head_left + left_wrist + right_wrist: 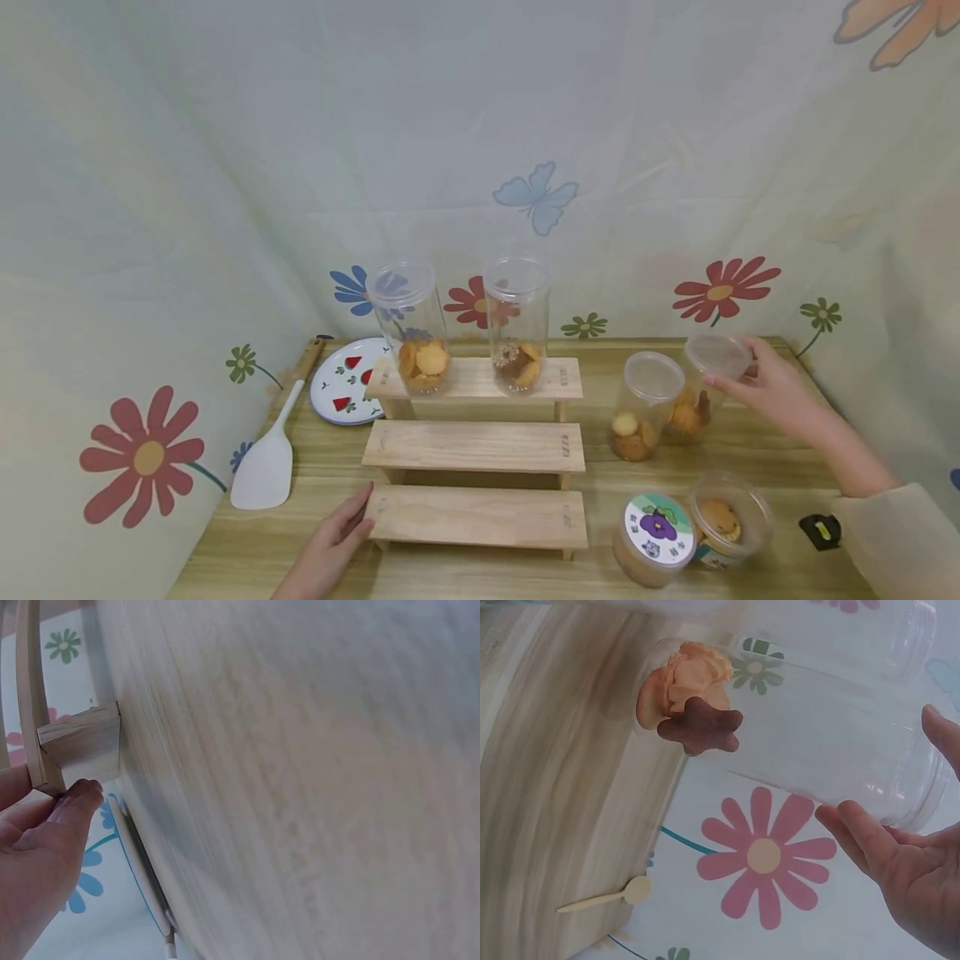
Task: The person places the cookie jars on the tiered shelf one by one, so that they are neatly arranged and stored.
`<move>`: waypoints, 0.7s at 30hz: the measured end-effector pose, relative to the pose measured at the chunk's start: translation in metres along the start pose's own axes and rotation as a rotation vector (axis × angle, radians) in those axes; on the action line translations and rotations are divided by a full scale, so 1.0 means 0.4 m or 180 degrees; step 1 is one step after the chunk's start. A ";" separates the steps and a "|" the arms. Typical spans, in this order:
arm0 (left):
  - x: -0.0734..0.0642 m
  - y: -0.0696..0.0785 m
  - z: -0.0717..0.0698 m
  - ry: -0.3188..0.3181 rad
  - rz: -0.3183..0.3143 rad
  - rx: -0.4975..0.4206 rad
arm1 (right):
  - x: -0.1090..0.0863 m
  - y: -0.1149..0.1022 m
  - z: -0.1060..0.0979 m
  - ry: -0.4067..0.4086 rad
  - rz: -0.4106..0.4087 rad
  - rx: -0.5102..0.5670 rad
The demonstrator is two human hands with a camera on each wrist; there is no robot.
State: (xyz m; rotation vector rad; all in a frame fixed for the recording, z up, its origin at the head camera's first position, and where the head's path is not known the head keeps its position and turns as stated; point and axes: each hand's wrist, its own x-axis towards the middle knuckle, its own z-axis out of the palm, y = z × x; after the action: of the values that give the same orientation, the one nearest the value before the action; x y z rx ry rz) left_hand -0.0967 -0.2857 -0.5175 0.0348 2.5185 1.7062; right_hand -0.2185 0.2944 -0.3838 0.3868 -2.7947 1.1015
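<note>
My right hand [783, 396] grips a tall clear plastic cookie jar [810, 742] near its lidded top, thumb on one side and fingers on the other. Inside the jar's bottom lie pale cookies and a brown star-shaped cookie [701, 727]. A second tall cookie jar [647, 408] stands just left of it. At the lower left, my left hand [330, 542] holds the end of the bottom step of a three-step wooden stand [480, 517], pinching the board between thumb and fingers. Two more tall cookie jars, one left [423, 358] and one right [519, 358], stand on the top step.
Two short tubs, one with a flower-printed lid [660, 529] and one with a clear lid [727, 517], sit front right. A black object [821, 531] lies beside them. Left are a white spatula [266, 467] and a patterned plate [348, 383]. A small wooden spoon [636, 891] lies at the right.
</note>
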 end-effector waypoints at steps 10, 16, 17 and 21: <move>-0.002 0.000 0.001 0.0034 0.0060 0.0059 | -0.010 -0.025 -0.032 0.0053 -0.0065 0.0106; -0.005 0.005 0.003 0.0062 0.0196 0.0104 | -0.029 -0.048 -0.056 0.0100 -0.0078 0.0147; -0.006 0.005 0.003 0.0064 0.0221 0.0103 | -0.033 -0.052 -0.060 0.0114 -0.0073 0.0118; -0.005 0.002 0.003 0.0080 0.0238 0.0072 | -0.047 -0.072 -0.073 0.0149 -0.0048 -0.0030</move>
State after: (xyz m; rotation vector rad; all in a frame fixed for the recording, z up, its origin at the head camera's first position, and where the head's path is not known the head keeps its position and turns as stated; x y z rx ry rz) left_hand -0.0947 -0.2843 -0.5172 0.1114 2.5860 1.7153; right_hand -0.1922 0.2977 -0.3473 0.3756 -2.7506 1.0797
